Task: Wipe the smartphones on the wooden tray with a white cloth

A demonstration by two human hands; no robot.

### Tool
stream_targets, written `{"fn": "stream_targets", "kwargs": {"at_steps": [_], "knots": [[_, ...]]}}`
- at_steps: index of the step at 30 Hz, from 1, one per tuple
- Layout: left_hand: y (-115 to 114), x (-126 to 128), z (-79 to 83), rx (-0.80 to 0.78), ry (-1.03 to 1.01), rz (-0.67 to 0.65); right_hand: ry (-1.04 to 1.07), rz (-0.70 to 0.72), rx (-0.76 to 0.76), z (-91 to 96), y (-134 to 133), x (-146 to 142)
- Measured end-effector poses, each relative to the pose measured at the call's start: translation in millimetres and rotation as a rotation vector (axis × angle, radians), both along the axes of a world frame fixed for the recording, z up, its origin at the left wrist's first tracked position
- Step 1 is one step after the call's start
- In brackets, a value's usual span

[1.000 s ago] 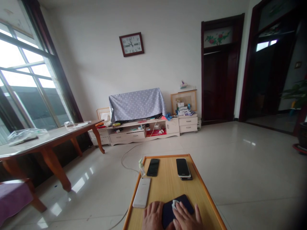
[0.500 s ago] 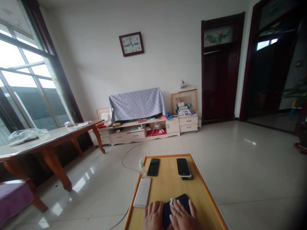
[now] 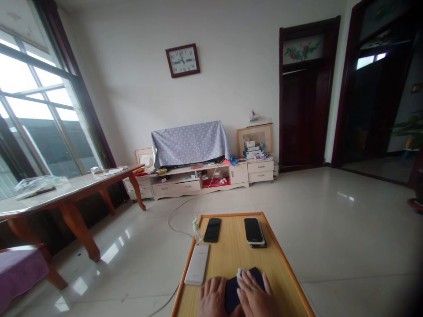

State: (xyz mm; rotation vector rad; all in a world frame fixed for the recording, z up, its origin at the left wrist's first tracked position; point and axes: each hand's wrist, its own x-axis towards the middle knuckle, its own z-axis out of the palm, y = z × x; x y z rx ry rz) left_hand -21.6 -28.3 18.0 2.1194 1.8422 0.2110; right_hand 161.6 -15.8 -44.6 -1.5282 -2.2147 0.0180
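A dark blue phone (image 3: 232, 296) lies on the small wooden table (image 3: 228, 255), close to me. My left hand (image 3: 211, 297) rests at its left edge, with fingers bent over the table and the thumb at the phone's lower edge, steadying it. My right hand (image 3: 256, 294) presses a small pale wipe (image 3: 241, 274) onto the phone's upper part under the fingertips. The phone's lower right part is hidden beneath that hand. A white phone (image 3: 197, 264) lies left of my left hand.
Further back on the table are a black phone (image 3: 212, 230), two stacked phones (image 3: 254, 231) and a clear pump bottle (image 3: 196, 231) at the left rim. A cable (image 3: 170, 220) runs over the floor. A larger table (image 3: 79, 187) stands left, a white TV cabinet (image 3: 178, 188) ahead.
My right hand and the wipe have shifted slightly to the right and up across the phone. My left hand stays at the phone's left edge. The view has moved a little.
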Motion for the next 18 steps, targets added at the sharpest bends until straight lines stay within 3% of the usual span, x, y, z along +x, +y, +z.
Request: {"fn": "stream_targets", "kwargs": {"at_steps": [3, 5, 11, 18], "knots": [[-3.4, 1.9, 5.4, 0.003, -0.005, 0.007, 0.003, -0.117, 0.006, 2.8, 6.7, 16.3], [-4.7, 2.3, 6.6, 0.016, -0.014, 0.012, -0.026, -0.133, 0.085, -7.2, 9.7, 20.9], [-1.1, 0.2, 2.1, -0.009, -0.011, 0.007, -0.122, 0.090, 0.483, -49.8, 1.3, 13.0], [-1.7, 3.0, 5.3, 0.015, -0.012, 0.011, -0.081, -0.067, 0.414, -31.8, 1.9, 36.4]]}}
